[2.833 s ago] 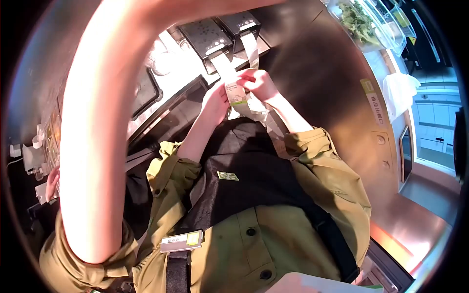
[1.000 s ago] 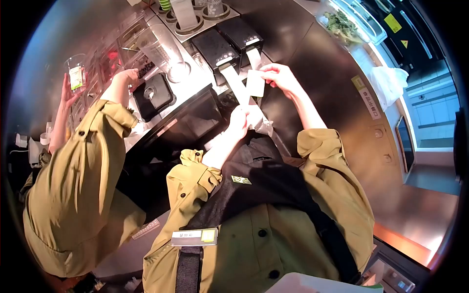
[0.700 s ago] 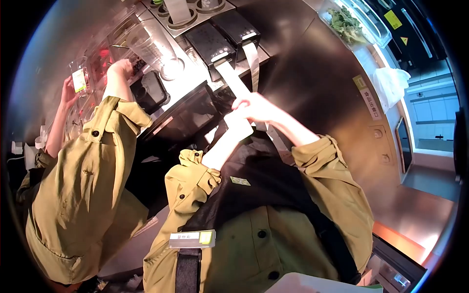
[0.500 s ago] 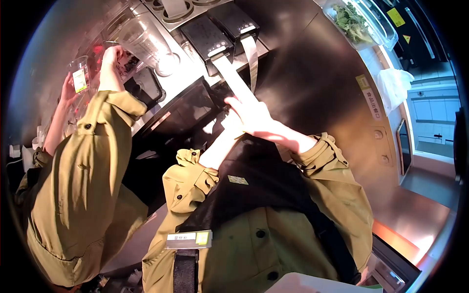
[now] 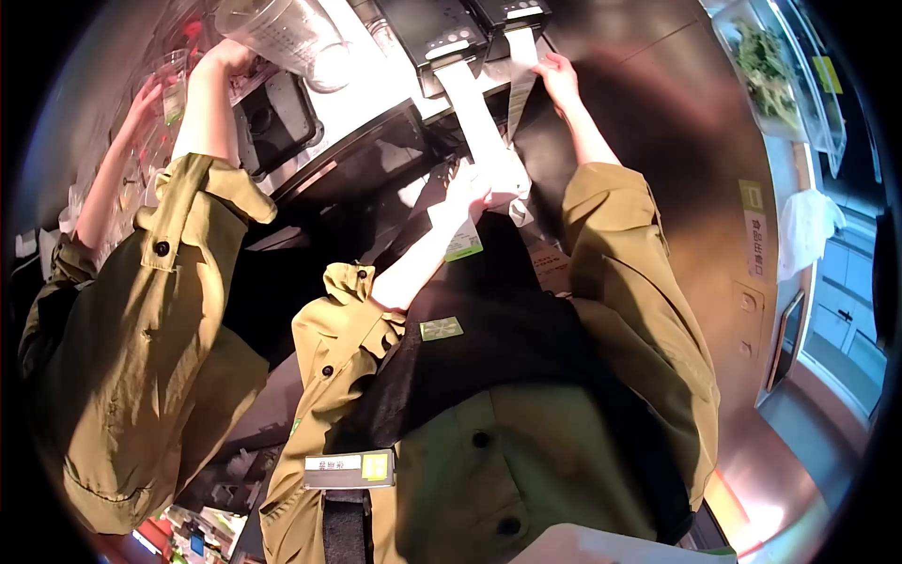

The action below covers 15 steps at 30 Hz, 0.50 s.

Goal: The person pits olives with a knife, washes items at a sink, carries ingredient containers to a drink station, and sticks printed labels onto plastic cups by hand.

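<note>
My left hand is closed on a printed label with a green edge, which hangs below the fingers. Beside it, a long white label strip runs down from the left label printer and curls at its lower end. My right hand reaches up to the right label printer. Its fingertips are closed at the edge of a second label strip coming out of that printer. Part of the grip is hidden.
At the left, a co-worker's hand is by a large clear pitcher; their other hand holds a labelled clear cup. A black tray sits nearby. At right are a container of leafy greens and a white plastic bag.
My hands have separated: the right moved up to the second printer's strip, while the left stays low with a green-edged label now showing. The view has shifted slightly.
</note>
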Tool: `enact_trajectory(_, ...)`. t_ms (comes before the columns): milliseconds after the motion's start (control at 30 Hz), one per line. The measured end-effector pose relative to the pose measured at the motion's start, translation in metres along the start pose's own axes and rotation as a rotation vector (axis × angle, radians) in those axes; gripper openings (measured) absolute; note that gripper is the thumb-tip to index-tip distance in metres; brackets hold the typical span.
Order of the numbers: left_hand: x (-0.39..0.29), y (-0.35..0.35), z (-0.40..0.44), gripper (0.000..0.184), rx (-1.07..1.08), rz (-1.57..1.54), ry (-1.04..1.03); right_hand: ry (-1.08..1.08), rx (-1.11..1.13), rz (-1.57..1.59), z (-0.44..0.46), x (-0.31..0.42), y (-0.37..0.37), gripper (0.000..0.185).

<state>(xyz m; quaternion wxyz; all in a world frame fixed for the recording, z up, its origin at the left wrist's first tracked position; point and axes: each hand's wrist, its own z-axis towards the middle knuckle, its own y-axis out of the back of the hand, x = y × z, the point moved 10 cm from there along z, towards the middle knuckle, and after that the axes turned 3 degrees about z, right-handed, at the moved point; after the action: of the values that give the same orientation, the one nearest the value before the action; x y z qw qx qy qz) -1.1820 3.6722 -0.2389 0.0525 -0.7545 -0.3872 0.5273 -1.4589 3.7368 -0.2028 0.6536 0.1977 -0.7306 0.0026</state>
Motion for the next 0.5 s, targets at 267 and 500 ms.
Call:
enact_trajectory(267,-0.001,0.007,-0.002,0.034,-0.054,-0.002,0.014,-0.172,0.384,0.196,-0.049,-0.012,0.017,0.012)
enact_trajectory(500,-0.004,0.006,0.002,0.035,-0.074,-0.001,0.005,-0.003,0.608,0.116,-0.095,0.034,0.031,0.018)
